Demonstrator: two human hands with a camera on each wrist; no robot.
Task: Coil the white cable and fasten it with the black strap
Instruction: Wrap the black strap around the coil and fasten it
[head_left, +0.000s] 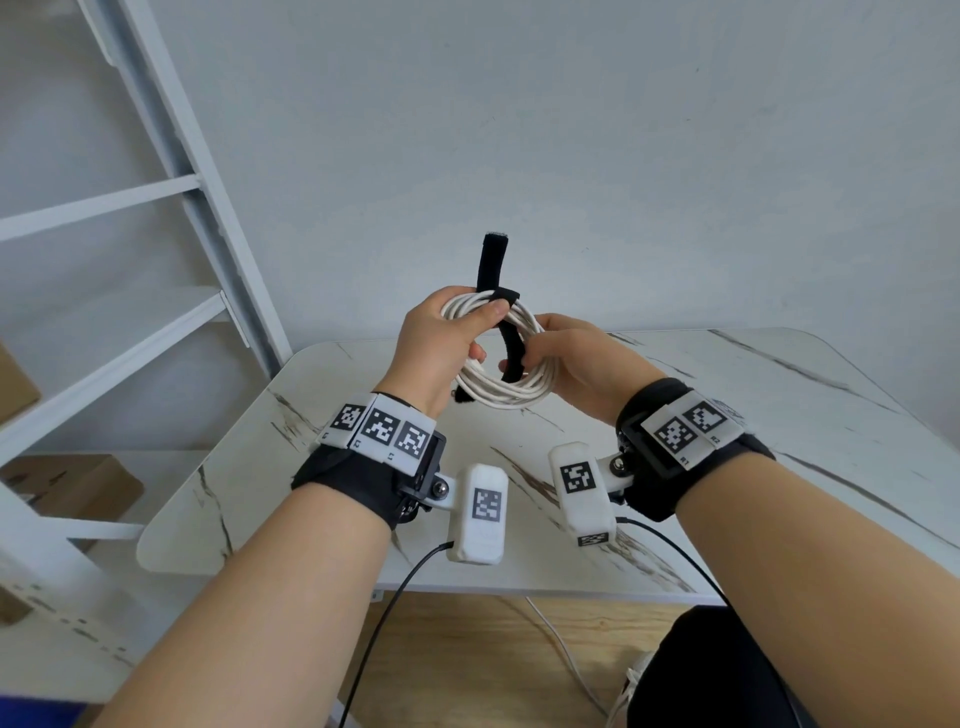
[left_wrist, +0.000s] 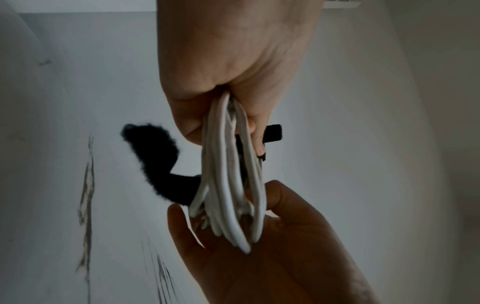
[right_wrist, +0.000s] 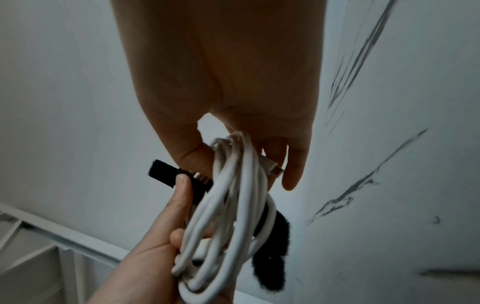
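Cable (head_left: 501, 358) is wound into a round coil of many white loops, held up in the air above the worktop (head_left: 727, 415), between both hands. The left hand (head_left: 441, 343) grips the upper left side of the coil, with its thumb pressed on top of the loops and its fingers curled round them. The right hand (head_left: 576, 364) holds the right side, fingers curled in behind the loops. Both wrists are bent up, and both forearms reach forward from below.

A black strap (head_left: 491, 270) goes through the coil. One end stands up straight above the loops, and the other end hangs down inside the ring, by the right fingers.

The left wrist view shows the coil edge-on, so the loops (left_wrist: 228, 174) look like a thin bundle. There the strap's loose end (left_wrist: 155, 156) looks soft and fuzzy and curls off to the side, and the left thumb (left_wrist: 257, 139) pins a flat bit of strap to the cable. The right wrist view shows a small metal plug (right_wrist: 275, 170) at the end of the cable, tucked by the right fingers (right_wrist: 293, 164). The head view hides that plug.

The cable is smooth and round. The worktop is white with dark marble streaks.
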